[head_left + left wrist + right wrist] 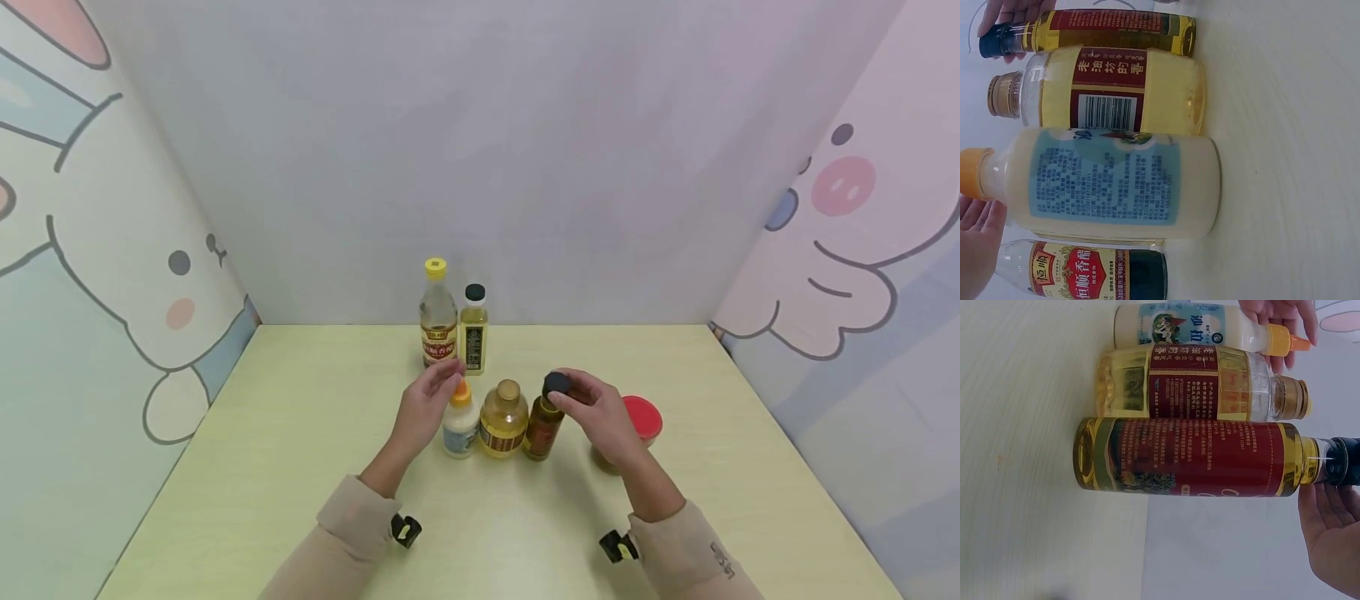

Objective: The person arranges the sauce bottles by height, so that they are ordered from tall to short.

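Observation:
A squeeze bottle of salad dressing (pixel 460 429) with an orange cap and pointed nozzle stands at the left of a front row. My left hand (pixel 429 407) is at its cap, thumb and fingers around the nozzle. At the row's right end is an olive oil bottle (pixel 1197 456) with a dark red label. My right hand (pixel 600 410) grips that bottle's black cap between thumb and fingers. Between the two stands a wider cooking oil bottle (pixel 504 421) with a tan cap, touched by neither hand.
Behind the row, a vinegar bottle (pixel 438 321) with a yellow cap stands beside a slim, dark-capped oil bottle (pixel 474 329). A red-lidded jar (pixel 641 417) is partly hidden by my right hand. A pale wall (pixel 480 167) closes off the table's (pixel 315 400) back edge.

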Demonstrator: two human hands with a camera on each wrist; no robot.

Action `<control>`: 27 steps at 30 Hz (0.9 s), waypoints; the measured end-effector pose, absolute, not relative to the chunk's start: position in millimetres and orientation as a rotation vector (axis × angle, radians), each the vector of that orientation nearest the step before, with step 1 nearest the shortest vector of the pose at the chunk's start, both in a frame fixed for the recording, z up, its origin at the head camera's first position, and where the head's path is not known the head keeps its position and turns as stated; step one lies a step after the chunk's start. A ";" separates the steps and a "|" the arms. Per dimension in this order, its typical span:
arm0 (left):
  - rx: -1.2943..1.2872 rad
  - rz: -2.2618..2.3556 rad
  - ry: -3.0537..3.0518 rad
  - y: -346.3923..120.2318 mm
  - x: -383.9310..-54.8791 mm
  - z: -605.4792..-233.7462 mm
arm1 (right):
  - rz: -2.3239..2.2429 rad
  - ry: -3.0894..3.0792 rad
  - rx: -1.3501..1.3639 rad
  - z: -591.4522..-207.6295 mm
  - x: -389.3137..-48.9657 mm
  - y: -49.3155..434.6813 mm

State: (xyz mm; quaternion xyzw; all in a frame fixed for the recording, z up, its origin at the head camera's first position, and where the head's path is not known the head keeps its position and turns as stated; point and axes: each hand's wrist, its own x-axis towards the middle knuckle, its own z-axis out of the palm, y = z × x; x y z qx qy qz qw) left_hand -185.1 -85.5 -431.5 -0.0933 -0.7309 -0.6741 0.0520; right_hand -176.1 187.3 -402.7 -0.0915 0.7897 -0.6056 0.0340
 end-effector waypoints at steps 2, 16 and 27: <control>-0.295 -2.057 -2.214 -84.7 -184.0 -432.7 | -1.861 2.429 -0.280 -402.7 -176.3 187.3; -0.334 -1.899 -2.272 -78.2 -158.2 -405.7 | -1.859 2.426 -0.252 -402.2 -175.8 187.2; -0.297 -1.863 -2.244 -82.2 -177.0 -445.2 | -1.870 2.429 -0.264 -404.2 -176.3 187.1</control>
